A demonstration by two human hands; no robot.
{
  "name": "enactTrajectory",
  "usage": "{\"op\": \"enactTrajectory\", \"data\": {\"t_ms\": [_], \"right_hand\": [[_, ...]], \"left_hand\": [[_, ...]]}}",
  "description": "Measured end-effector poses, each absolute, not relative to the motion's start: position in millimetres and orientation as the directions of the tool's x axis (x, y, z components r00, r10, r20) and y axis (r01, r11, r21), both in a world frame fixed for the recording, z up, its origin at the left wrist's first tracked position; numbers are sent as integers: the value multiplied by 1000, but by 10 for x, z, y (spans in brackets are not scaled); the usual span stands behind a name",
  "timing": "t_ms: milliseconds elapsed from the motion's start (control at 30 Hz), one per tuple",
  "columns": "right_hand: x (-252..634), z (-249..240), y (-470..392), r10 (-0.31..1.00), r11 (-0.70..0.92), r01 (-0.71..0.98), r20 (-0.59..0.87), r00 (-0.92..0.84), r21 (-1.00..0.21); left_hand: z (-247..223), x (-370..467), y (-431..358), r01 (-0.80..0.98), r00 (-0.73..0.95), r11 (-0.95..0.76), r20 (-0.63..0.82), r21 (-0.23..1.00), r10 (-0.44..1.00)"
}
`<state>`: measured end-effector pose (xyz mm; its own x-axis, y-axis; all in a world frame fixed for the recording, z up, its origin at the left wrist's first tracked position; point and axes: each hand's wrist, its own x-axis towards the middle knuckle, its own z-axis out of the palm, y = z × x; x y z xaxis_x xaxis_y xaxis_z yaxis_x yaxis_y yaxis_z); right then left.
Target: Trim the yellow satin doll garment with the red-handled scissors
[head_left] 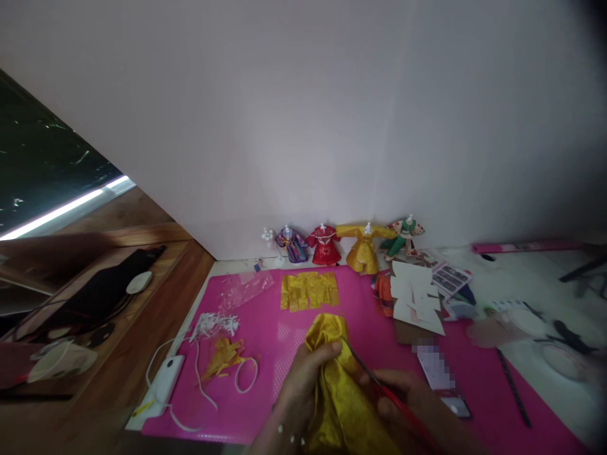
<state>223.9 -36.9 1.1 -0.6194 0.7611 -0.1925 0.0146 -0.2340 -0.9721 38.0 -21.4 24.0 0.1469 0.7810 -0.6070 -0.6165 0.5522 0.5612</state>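
My left hand [303, 382] grips a shiny golden-yellow satin cloth [334, 379], its thumb pressed on top near the upper edge. In my right hand [408, 392] is a red-handled tool [396, 399] with a thin, dark metal shaft. The shaft slants up and left, and its tip lies at the cloth's upper right edge, by my left thumb. Whether the tip is blade or point I cannot tell. Beyond the hands, cut yellow fabric pieces [308, 291] lie flat on a pink mat [360, 316].
Miniature garments on small stands line the wall, including a red robe [325, 245] and a yellow robe [365, 249]. Yellow scraps [222, 360], white shreds [215, 324] and a power strip [164, 385] sit left. To the right are a phone [439, 373], white paper [412, 297] and a tape roll [564, 360].
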Motion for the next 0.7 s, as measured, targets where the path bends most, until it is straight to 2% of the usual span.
{"op": "enactTrajectory", "data": {"t_ms": [200, 433, 700], "right_hand": [[2233, 37, -375, 750, -285, -6, -219, -624, -959], [2259, -14, -393, 768, -253, 20, -214, -604, -967], [2289, -6, -398, 756, -291, 23, -245, -606, -956]], "left_hand": [[258, 379, -226, -594, 145, 570, -621, 568, 770], [255, 363, -222, -599, 135, 533, -580, 598, 803], [297, 366, -199, -632, 155, 538, -590, 557, 793]]}}
